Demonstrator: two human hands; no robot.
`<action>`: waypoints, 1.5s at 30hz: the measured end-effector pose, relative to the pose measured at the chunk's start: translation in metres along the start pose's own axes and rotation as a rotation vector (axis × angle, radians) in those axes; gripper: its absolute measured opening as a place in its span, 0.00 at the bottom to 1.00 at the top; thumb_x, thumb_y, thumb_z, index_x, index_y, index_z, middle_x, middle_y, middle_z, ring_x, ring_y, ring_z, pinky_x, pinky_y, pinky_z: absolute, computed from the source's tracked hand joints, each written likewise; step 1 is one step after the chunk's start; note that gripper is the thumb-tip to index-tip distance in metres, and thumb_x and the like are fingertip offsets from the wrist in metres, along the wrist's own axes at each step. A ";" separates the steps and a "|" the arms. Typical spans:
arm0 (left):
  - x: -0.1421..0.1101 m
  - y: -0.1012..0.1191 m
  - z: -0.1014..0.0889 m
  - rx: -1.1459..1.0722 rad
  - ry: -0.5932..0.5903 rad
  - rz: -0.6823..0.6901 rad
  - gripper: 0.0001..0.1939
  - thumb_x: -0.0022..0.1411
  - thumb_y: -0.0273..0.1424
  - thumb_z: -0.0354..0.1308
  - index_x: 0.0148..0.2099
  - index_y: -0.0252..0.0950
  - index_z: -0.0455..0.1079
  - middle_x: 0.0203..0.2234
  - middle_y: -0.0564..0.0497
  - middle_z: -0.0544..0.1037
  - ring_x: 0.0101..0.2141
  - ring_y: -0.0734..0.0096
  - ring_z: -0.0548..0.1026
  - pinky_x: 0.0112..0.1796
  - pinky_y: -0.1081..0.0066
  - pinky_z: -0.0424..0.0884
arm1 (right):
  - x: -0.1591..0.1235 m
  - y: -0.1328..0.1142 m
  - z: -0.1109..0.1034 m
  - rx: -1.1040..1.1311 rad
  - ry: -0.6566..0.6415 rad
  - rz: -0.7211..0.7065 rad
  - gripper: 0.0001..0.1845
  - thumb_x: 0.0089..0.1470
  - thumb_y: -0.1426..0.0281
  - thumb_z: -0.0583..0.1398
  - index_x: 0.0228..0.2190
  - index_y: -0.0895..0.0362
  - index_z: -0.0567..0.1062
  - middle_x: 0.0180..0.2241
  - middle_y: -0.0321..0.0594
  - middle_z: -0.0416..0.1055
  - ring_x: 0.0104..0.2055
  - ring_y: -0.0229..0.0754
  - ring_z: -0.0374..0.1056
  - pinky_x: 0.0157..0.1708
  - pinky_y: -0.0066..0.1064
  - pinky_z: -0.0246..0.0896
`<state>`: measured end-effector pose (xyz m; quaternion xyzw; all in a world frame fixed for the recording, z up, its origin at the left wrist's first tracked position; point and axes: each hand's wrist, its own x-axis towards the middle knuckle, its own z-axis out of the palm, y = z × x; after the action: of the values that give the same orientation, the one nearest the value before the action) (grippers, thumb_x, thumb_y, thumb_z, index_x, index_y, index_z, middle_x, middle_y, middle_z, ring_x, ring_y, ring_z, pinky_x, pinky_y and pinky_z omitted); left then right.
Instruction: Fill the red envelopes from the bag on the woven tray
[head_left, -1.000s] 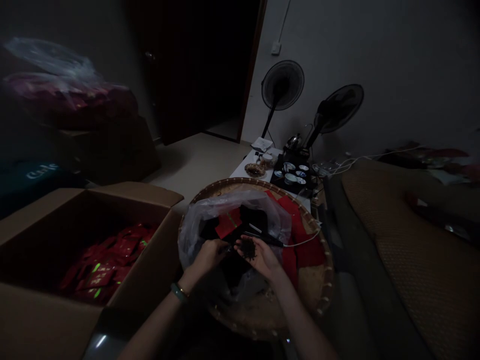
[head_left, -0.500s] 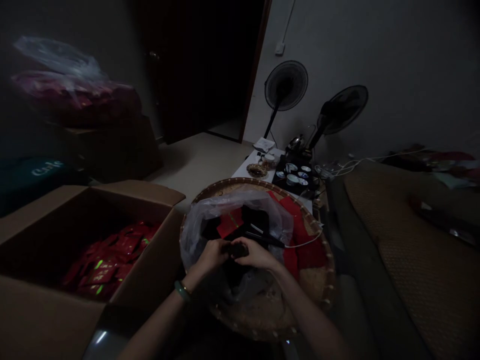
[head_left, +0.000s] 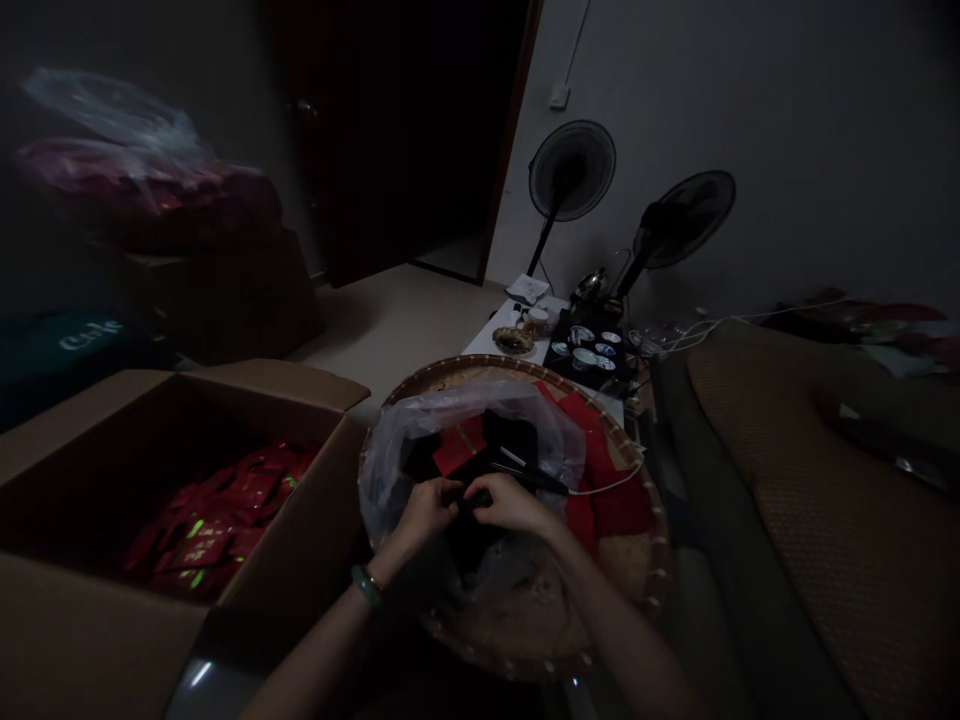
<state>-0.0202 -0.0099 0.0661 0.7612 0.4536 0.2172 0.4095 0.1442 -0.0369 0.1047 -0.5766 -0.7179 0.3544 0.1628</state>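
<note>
Left hand (head_left: 427, 512) and right hand (head_left: 508, 502), curled, their grasp impossible to tell, seemed best held low over the plastic bag (head_left: 386, 468), inside the woven tray's near edge (head_left: 510, 664).

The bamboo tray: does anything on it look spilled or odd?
Slightly: a few small bits lie loose on the bamboo tray, outside the plastic bag, as if spilled; too dark to identify.
</note>
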 end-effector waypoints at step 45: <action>-0.001 -0.017 0.017 -0.269 0.207 0.092 0.27 0.44 0.15 0.48 0.48 0.34 0.67 0.38 0.49 0.68 0.26 0.80 0.67 0.29 0.76 0.66 | -0.016 -0.014 0.014 -0.447 0.012 -0.095 0.12 0.50 0.69 0.57 0.39 0.55 0.73 0.36 0.42 0.73 0.42 0.46 0.63 0.39 0.32 0.58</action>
<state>-0.0172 -0.0134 0.0418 0.6931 0.4246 0.3717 0.4486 0.1300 -0.0573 0.1073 -0.5660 -0.8040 0.1749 0.0518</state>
